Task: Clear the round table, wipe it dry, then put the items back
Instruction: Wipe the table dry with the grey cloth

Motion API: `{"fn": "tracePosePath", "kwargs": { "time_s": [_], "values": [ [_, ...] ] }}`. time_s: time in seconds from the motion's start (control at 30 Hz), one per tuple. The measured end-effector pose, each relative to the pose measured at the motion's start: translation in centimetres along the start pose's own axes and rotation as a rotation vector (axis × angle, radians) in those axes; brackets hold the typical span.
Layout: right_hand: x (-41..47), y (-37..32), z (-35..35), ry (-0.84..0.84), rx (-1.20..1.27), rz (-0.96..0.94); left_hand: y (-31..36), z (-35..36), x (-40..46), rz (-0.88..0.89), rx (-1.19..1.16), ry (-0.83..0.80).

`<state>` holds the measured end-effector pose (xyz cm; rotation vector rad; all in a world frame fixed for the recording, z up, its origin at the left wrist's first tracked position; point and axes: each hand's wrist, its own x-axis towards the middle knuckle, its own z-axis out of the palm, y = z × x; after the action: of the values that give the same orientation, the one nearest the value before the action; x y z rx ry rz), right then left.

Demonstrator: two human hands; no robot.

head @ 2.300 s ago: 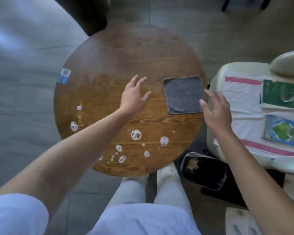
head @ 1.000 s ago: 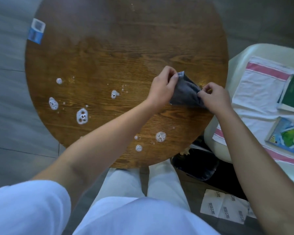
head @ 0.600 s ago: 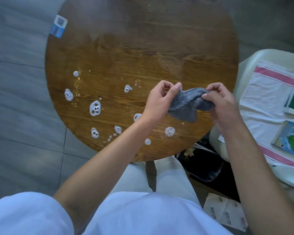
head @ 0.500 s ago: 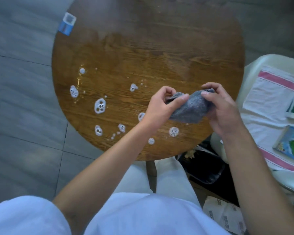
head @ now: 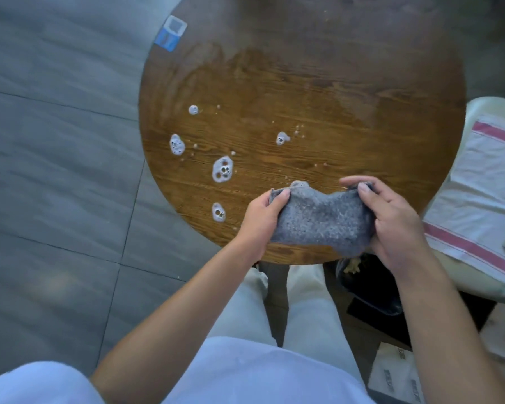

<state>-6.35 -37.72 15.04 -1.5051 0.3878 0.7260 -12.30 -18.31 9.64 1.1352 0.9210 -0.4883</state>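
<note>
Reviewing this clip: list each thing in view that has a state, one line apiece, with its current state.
Round wooden table: wet, foam patches on its left half, not yet wiped.
Grey speckled cloth: lifted off the table, bunched, stretched between both hands.
Left hand: grips the cloth's left end.
Right hand: grips the cloth's right end.
White pink-striped towel: spread flat on the pale seat.

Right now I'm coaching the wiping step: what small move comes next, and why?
Probably lower the grey cloth, held by the left hand and right hand, onto the foam blob nearest it; suds still dot the round table.
</note>
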Motion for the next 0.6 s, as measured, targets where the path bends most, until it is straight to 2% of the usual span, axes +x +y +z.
{"fn": "tracePosePath", "kwargs": {
  "time_s": [0.13,0.23,0.37,0.47,0.53,0.6],
  "values": [
    [-3.0,2.9,1.5,0.013,-0.037,0.028,-0.5,-1.8,-2.2,-0.111,-0.077,-0.154],
    [-4.8,5.4,1.6,-0.082,-0.165,0.183,-0.7,-1.2,-3.7,-0.152,-0.113,-0.297],
    [-6.6,7.4,0.7,-0.232,-0.036,0.336,-1.5,0.1,-4.9,-0.121,-0.043,-0.434],
    [-7.3,8.1,-1.1,-0.397,-0.116,0.342,-1.7,1.5,-5.0,-0.068,0.095,-0.473],
    [-7.2,8.5,-2.9,-0.378,-0.236,0.268,-1.8,2.5,-4.8,-0.039,0.168,-0.443],
    [-6.9,8.8,-4.7,-0.31,-0.215,0.207,-1.9,3.3,-4.4,-0.001,0.239,-0.388]
  ]
}}
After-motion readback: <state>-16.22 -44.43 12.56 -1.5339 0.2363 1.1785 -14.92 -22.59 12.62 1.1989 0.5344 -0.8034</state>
